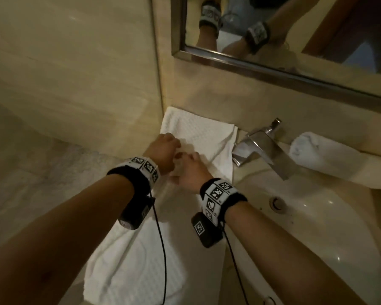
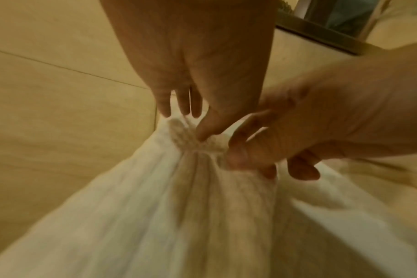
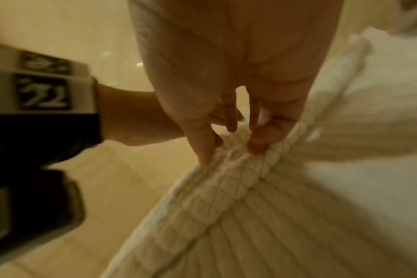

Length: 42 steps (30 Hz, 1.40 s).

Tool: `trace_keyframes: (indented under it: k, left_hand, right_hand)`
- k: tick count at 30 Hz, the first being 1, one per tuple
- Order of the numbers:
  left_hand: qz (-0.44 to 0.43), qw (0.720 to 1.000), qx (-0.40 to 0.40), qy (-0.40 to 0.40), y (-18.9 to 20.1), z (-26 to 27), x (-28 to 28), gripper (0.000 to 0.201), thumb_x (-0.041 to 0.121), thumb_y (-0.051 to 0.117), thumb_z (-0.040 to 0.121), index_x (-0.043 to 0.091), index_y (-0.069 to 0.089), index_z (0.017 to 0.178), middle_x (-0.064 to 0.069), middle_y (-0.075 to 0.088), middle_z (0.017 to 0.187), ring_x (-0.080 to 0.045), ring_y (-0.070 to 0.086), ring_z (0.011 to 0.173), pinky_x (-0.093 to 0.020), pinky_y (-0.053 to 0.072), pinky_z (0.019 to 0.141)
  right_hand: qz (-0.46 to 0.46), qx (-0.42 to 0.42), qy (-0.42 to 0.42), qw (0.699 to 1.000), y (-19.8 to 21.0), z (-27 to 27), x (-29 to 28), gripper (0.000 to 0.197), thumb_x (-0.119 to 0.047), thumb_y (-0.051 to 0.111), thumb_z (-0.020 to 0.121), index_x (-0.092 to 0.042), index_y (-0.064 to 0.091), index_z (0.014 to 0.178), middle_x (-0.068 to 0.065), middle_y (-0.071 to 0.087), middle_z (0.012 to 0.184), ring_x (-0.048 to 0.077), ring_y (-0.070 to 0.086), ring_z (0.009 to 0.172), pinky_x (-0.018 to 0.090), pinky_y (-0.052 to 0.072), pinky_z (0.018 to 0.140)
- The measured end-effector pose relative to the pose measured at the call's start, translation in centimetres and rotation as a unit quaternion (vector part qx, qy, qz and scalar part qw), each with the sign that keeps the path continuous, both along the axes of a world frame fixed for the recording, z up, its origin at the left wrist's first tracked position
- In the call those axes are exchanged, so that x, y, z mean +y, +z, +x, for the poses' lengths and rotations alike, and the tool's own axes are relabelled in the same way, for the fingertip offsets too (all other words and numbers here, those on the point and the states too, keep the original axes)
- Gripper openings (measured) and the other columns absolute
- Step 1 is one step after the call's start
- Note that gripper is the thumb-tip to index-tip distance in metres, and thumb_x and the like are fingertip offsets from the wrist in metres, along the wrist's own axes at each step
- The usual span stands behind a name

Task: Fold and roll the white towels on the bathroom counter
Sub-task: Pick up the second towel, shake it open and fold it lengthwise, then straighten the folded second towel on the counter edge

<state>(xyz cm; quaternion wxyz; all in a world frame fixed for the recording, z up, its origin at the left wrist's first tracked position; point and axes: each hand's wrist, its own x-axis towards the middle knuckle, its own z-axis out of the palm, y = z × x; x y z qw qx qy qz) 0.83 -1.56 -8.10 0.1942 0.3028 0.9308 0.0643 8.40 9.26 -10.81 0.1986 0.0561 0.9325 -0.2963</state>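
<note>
Left of the faucet (image 1: pixel 260 146), the white towel (image 1: pixel 141 256) lies lengthwise along the desk (image 1: pixel 227 271), its middle bunched up between both hands. The left hand (image 1: pixel 163 150) pinches the gathered fold with its fingers (image 2: pixel 204 129), and just beside it the right hand (image 1: pixel 190 170) pinches the same ridge, fingers (image 3: pixel 258 143) curled over the cloth. Right of the faucet lies a rolled towel (image 1: pixel 326 157).

Bare forearms end in black wristbands (image 1: pixel 223 198) topped with white blocks of black-and-white square markers, each carrying a black camera unit (image 1: pixel 135 213) trailing a thin black cable (image 1: pixel 162 249).
</note>
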Motion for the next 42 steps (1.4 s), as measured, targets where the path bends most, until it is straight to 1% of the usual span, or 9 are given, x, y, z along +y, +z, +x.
trace_keyframes:
  k: [9,12,18,22,26,30,33,38,42]
  left_hand:
    - [-0.179,0.983,-0.046,0.008,1.6,4.4,-4.3,0.052,0.046,0.067,0.075,0.015,0.06,0.115,-0.009,0.058,0.108,-0.028,0.056,0.101,-0.032,0.046,0.076]
    - [-0.222,0.974,-0.036,-0.024,1.8,4.7,-5.4,0.057,0.058,0.068,0.07,0.016,0.067,0.108,-0.007,0.059,0.109,-0.028,0.05,0.105,-0.035,0.047,0.082]
    - [-0.198,0.974,-0.106,0.029,1.2,7.8,-7.8,0.069,0.053,0.076,0.068,0.011,0.06,0.12,-0.011,0.062,0.119,-0.029,0.056,0.11,-0.031,0.045,0.087]
    - [-0.246,0.956,-0.148,0.059,1.5,9.3,-9.6,0.064,0.043,0.081,0.065,0.007,0.063,0.114,-0.01,0.064,0.11,-0.027,0.061,0.102,-0.025,0.043,0.072]
    - [-0.252,0.954,-0.161,0.034,1.8,10.4,-10.5,0.054,0.037,0.08,0.064,0.009,0.067,0.109,-0.003,0.062,0.095,-0.026,0.063,0.098,-0.027,0.05,0.077]
    - [-0.257,0.949,-0.179,0.032,1.9,11.6,-11.9,0.055,0.045,0.079,0.063,0.009,0.068,0.103,-0.001,0.062,0.088,-0.024,0.059,0.086,-0.032,0.051,0.081]
    - [-0.289,0.933,-0.216,0.009,1.9,13.1,-13.6,0.068,0.056,0.079,0.061,0.007,0.062,0.106,-0.005,0.065,0.101,-0.025,0.059,0.09,-0.03,0.048,0.083]
    - [-0.247,0.959,-0.13,-0.046,2.4,15.2,-16.1,0.048,0.025,0.068,0.084,0.005,0.057,0.126,-0.013,0.06,0.122,-0.027,0.058,0.111,-0.031,0.045,0.09]
    - [-0.172,0.983,-0.047,-0.042,2.7,17.4,-17.0,0.041,0.023,0.056,0.091,0.006,0.052,0.129,-0.015,0.057,0.125,-0.03,0.056,0.115,-0.032,0.044,0.089]
  right_hand:
    - [0.007,0.104,-0.067,0.992,-2.4,2.3,-0.7,0.039,-0.013,0.065,0.086,-0.014,0.055,0.123,0.009,0.033,0.131,0.026,0.048,0.112,0.029,0.039,0.103]
    - [0.037,0.096,-0.062,0.993,-2.5,2.1,-0.8,0.033,-0.013,0.063,0.087,-0.013,0.053,0.118,0.011,0.033,0.13,0.027,0.047,0.112,0.03,0.039,0.102]
    - [0.069,0.096,-0.084,0.989,-2.7,2.1,-1.0,0.029,-0.008,0.06,0.087,-0.01,0.048,0.114,0.013,0.035,0.127,0.028,0.045,0.111,0.025,0.037,0.092]
    - [0.114,0.086,-0.088,0.986,-2.9,2.4,-1.5,0.036,-0.009,0.054,0.088,-0.008,0.043,0.122,0.014,0.034,0.132,0.029,0.041,0.115,0.029,0.038,0.096]
    - [0.113,0.085,-0.126,0.982,-2.7,2.9,-2.4,0.039,-0.004,0.054,0.087,-0.005,0.041,0.124,0.015,0.03,0.135,0.032,0.043,0.115,0.033,0.041,0.1]
    - [0.119,0.103,-0.161,0.974,-2.6,3.2,-2.7,0.041,-0.001,0.054,0.085,-0.003,0.042,0.124,0.016,0.03,0.135,0.034,0.044,0.116,0.033,0.04,0.1]
    - [0.103,0.105,-0.203,0.968,-2.6,3.3,-3.2,0.04,-0.003,0.055,0.086,-0.001,0.042,0.123,0.017,0.032,0.134,0.034,0.044,0.117,0.034,0.04,0.102]
    - [0.028,0.137,-0.278,0.95,-1.5,5.0,-4.6,0.041,0.003,0.045,0.086,-0.004,0.041,0.127,0.014,0.027,0.141,0.035,0.045,0.118,0.034,0.039,0.1]
    - [-0.053,0.095,-0.437,0.893,2.1,8.8,-8.9,0.055,-0.012,0.047,0.087,-0.009,0.025,0.138,0.015,0.024,0.143,0.036,0.039,0.125,0.04,0.039,0.098]
